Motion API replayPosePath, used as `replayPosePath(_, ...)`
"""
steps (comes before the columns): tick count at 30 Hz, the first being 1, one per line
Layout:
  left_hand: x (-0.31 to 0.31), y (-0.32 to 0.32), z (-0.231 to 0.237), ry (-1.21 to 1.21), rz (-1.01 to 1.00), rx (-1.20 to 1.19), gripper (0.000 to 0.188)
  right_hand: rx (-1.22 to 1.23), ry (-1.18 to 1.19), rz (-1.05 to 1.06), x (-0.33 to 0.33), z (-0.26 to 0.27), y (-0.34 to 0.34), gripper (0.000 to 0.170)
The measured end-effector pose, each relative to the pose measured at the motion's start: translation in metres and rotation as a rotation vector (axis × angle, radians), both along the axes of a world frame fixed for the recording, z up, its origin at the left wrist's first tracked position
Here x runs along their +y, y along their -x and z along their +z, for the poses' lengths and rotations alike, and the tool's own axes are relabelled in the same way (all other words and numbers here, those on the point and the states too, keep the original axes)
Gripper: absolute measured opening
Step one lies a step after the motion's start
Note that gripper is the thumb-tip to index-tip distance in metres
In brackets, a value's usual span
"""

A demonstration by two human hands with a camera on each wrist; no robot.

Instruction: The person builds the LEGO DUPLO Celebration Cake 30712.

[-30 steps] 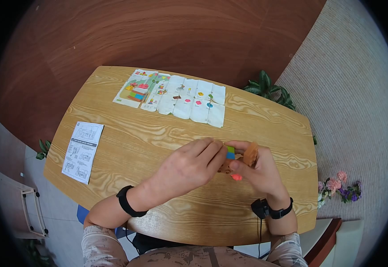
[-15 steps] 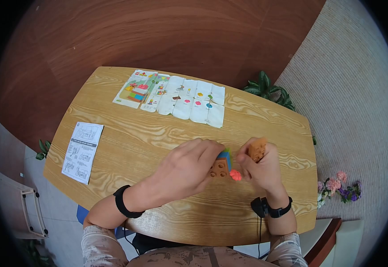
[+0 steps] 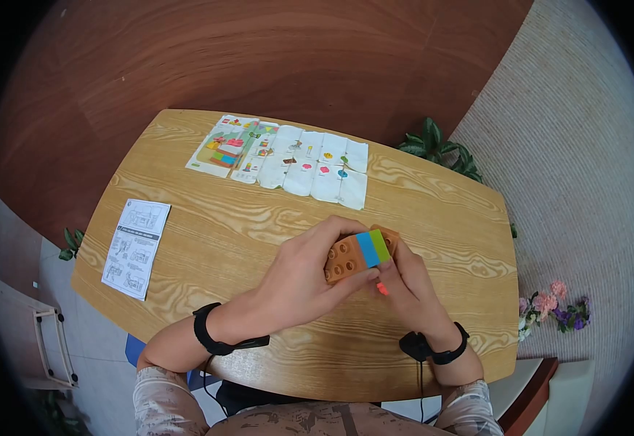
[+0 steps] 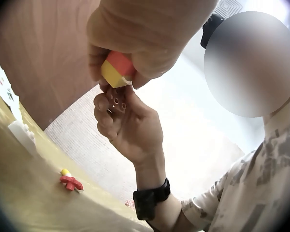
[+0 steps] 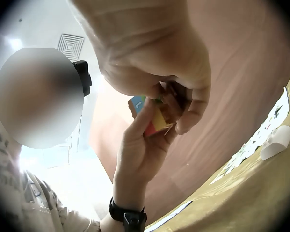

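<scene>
The block assembly (image 3: 358, 256) is held above the wooden table (image 3: 237, 225), on the 3 o'clock side of the tabletop centre. Its brown studded brick is faced toward the head camera, with blue and then green sections set toward 2 o'clock. Red and yellow faces are shown on its underside in the left wrist view. The assembly is gripped at 8 to 9 o'clock between the thumb and fingers of the left hand (image 3: 299, 272). A separate brown piece (image 3: 389, 235) is pinched in the right hand (image 3: 410, 282), at 4 o'clock; whether the two parts are in contact cannot be told. A small red piece (image 3: 382, 289) is seen at 5 o'clock, partly covered. An illustrated sheet (image 3: 280, 158) is laid at 11 o'clock, a printed sheet (image 3: 135, 251) at 9 o'clock. Flowers (image 3: 555, 304) are seen beyond the table edge, between 3 and 4 o'clock.
</scene>
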State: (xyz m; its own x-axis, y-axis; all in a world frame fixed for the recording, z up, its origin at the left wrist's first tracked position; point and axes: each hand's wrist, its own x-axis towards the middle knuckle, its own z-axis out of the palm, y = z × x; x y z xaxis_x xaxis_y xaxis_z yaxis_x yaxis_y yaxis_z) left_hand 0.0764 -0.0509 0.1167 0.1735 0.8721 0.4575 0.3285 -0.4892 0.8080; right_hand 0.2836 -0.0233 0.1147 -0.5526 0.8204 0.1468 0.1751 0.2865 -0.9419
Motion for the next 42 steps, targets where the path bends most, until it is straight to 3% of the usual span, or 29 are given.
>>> replayPosePath(4, 0.005, 0.001, -0.004, -0.146, 0.039, 0.046, 0.047, -0.042, -0.112, 0.05, -0.005, 0.004, 0.003, 0.042)
replayPosePath(7, 0.005, 0.004, -0.002, -0.063, 0.027, 0.089, 0.048, -0.026, 0.073, 0.104, -0.003, 0.006, -0.004, 0.046)
replayPosePath(10, 0.004, 0.003, 0.001, -0.05, 0.025, 0.106, 0.05, -0.166, -0.099, 0.133, -0.001, 0.015, -0.012, 0.048)
replayPosePath(13, 0.002, 0.002, 0.0, 0.007, 0.036, 0.058, 0.056, -0.155, -0.099, 0.122, 0.0, 0.019, -0.01, 0.046)
replayPosePath(16, -0.001, 0.005, 0.008, 0.234, -0.012, 0.026, 0.064, -0.172, -0.118, 0.079, 0.0, 0.02, -0.01, 0.041)
replayPosePath(19, -0.001, 0.005, 0.005, 0.262, -0.051, -0.077, 0.069, -0.274, -0.038, 0.053, -0.005, 0.033, -0.005, 0.04)
replayPosePath(42, -0.001, 0.004, 0.003, 0.453, -0.264, -0.373, 0.059, -0.236, -0.263, 0.067, -0.008, 0.023, -0.012, 0.062)
